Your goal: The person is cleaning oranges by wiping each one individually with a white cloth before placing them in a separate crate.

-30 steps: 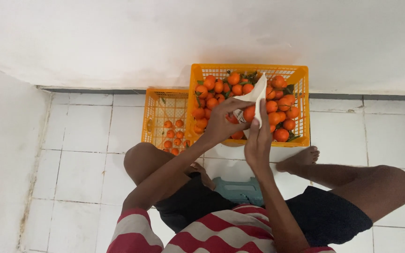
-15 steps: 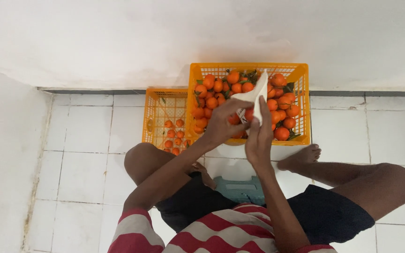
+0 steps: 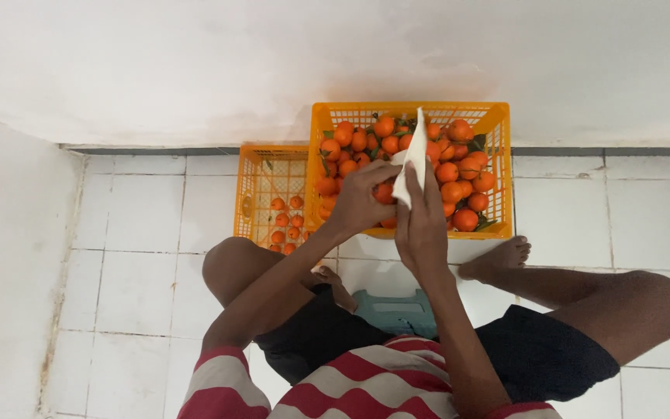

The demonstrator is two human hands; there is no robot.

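My left hand (image 3: 362,198) holds a small orange fruit (image 3: 385,192) above the near edge of a large orange crate (image 3: 498,174) that is full of orange fruits with a few green leaves. My right hand (image 3: 422,221) grips a white cloth (image 3: 415,155) and presses it against that fruit. The cloth sticks up over the pile in the crate. Both hands touch around the fruit.
A smaller orange crate (image 3: 261,186) stands left of the big one, holding several small oranges at its bottom. I sit on a low teal stool (image 3: 397,310) on white floor tiles, knees spread, bare foot (image 3: 498,256) by the big crate. White walls stand ahead and left.
The cloth has swung from lying over the fruit to standing more upright. Both hands stay together at the crate's near edge with the fruit between them.
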